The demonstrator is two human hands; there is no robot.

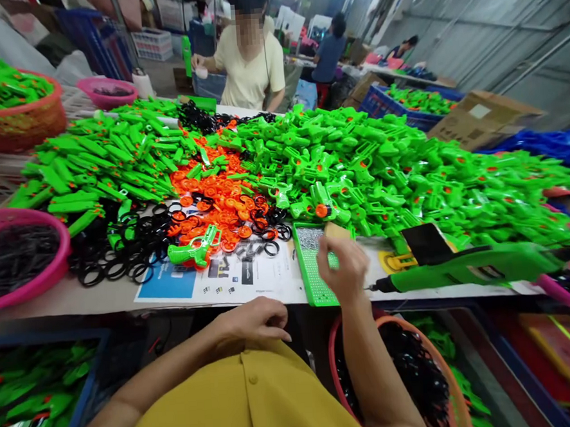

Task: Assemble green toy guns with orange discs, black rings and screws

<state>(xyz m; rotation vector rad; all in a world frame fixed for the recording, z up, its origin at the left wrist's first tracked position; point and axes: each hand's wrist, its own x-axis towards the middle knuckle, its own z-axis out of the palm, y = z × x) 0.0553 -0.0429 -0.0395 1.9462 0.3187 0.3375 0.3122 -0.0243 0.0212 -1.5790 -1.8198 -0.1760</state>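
My right hand hovers over a small green perforated tray holding tiny screws, fingers pinched down toward it; whether it holds a screw I cannot tell. My left hand rests loosely curled at the table's front edge, holding nothing. A single green toy gun half lies just beyond it on printed paper. Orange discs and black rings are heaped behind. A green electric screwdriver lies to the right of my right hand.
Large piles of green toy gun parts cover the table. A pink basket of black parts stands at left, an orange basket of black rings below the table edge. A person in a cream shirt works opposite; others sit farther back.
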